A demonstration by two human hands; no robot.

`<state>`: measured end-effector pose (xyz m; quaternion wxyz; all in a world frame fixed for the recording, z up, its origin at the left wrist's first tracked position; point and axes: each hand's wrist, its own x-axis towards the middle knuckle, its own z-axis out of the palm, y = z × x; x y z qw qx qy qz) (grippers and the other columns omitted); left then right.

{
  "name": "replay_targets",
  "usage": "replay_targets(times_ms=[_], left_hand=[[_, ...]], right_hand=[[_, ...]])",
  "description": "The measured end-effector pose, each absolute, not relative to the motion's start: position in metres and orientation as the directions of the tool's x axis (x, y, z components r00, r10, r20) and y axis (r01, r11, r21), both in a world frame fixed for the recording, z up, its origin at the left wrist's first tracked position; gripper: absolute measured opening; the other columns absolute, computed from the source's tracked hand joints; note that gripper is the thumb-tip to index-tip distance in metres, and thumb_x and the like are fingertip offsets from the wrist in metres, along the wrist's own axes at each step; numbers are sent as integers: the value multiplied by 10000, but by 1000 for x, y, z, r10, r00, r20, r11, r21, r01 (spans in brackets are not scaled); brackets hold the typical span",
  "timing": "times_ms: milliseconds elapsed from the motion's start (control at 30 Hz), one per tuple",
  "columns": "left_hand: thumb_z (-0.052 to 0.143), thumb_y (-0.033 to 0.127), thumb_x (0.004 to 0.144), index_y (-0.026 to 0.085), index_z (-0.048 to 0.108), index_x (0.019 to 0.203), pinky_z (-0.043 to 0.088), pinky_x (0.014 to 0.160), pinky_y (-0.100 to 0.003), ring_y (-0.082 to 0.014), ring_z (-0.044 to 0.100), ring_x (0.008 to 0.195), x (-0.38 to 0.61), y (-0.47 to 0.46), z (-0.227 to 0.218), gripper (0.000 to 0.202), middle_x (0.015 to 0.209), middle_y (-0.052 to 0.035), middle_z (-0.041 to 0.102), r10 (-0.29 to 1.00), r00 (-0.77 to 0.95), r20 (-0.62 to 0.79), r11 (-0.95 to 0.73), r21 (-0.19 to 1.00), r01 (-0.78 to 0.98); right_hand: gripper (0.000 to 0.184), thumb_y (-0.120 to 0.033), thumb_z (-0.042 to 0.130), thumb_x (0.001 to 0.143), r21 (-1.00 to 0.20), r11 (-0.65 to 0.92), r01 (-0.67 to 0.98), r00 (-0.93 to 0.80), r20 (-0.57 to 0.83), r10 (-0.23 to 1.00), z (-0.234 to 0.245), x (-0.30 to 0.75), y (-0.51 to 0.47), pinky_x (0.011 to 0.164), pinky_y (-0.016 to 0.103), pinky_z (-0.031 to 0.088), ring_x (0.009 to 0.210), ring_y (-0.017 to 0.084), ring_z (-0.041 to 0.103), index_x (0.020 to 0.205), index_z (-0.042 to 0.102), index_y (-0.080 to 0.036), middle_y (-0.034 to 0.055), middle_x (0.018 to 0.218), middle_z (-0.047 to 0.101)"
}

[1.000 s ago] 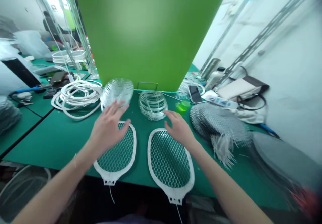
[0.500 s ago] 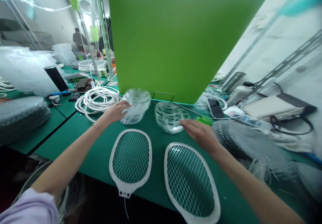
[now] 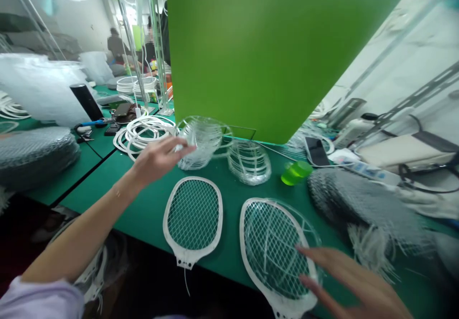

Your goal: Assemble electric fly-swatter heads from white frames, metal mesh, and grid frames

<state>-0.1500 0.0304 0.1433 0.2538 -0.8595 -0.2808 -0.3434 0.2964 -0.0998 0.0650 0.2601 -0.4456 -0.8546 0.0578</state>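
Two white racket frames with mesh lie on the green table: a left racket frame [image 3: 218, 214] and a right racket frame [image 3: 243, 242]. A clear plastic ribbed guard [image 3: 266, 242] lies over the right one, shifted slightly to its right. My right hand [image 3: 355, 276], blurred, is at that guard's right edge with its fingers apart. My left hand [image 3: 161, 159] is closed at the left stack of clear guards [image 3: 204, 149], its fingers on the edge of one tilted guard that juts out to the right. Beside it stands another stack of clear guards [image 3: 249, 163].
A green panel [image 3: 265, 56] rises behind the stacks. Coiled white rings [image 3: 143, 132] lie at left, near a mesh pile [image 3: 39, 154]. At right are a green tape roll [image 3: 296, 172], another mesh pile [image 3: 344, 194], a phone [image 3: 316, 151] and a bag [image 3: 405, 149]. People sit far back.
My right hand has come from the right stack down to the right racket frame, where a clear guard now lies. At the left stack, one guard has shifted right by my left hand.
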Motion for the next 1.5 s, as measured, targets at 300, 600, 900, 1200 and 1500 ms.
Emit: replay_targets(times_ms=[300, 600, 900, 1200, 1500], left_hand=[[444, 59, 932, 48, 624, 1252, 508, 1086, -368, -226, 681, 1109, -151, -122, 65, 367, 1050, -95, 755, 375, 786, 491, -879, -82, 470], [447, 502, 993, 179, 602, 1337, 426, 1103, -514, -323, 524, 1307, -128, -35, 72, 497, 1399, -138, 576, 787, 536, 306, -588, 110, 801], [474, 543, 967, 138, 723, 1124, 277, 1189, -539, -345, 400, 1412, -118, 14, 17, 501, 1463, -153, 520, 824, 522, 218, -546, 63, 835], [546, 564, 919, 136, 678, 1212, 218, 1216, -525, -331, 441, 1382, -121, 15, 17, 536, 1421, -127, 565, 814, 545, 200, -575, 141, 806], [547, 578, 905, 143, 705, 1145, 196, 1219, -525, -336, 444, 1384, -121, 17, 21, 522, 1423, -136, 564, 806, 564, 183, -591, 172, 788]], right_hand=[[291, -329, 660, 892, -951, -295, 90, -245, -309, 919, 63, 128, 42, 560, 248, 608, 725, 156, 713, 1126, 690, -159, 117, 1046, 742], [177, -165, 542, 931, -916, -185, 357, -242, -282, 928, 30, 71, 69, 449, 221, 532, 468, 97, 604, 944, 710, -110, 30, 713, 682], [234, -186, 507, 942, -599, 252, 760, -257, 79, 963, 14, 70, 57, 923, 363, 468, 1037, 248, 598, 926, 738, -158, 124, 1010, 671], [227, -213, 477, 993, -280, 494, 823, -471, 149, 869, 3, 65, 61, 883, 312, 454, 1025, 217, 567, 1040, 698, -192, 88, 1051, 658], [225, -134, 432, 988, -143, 529, 836, -514, 134, 848, 3, 65, 64, 835, 317, 482, 1024, 234, 573, 1012, 655, -142, 124, 1060, 639]])
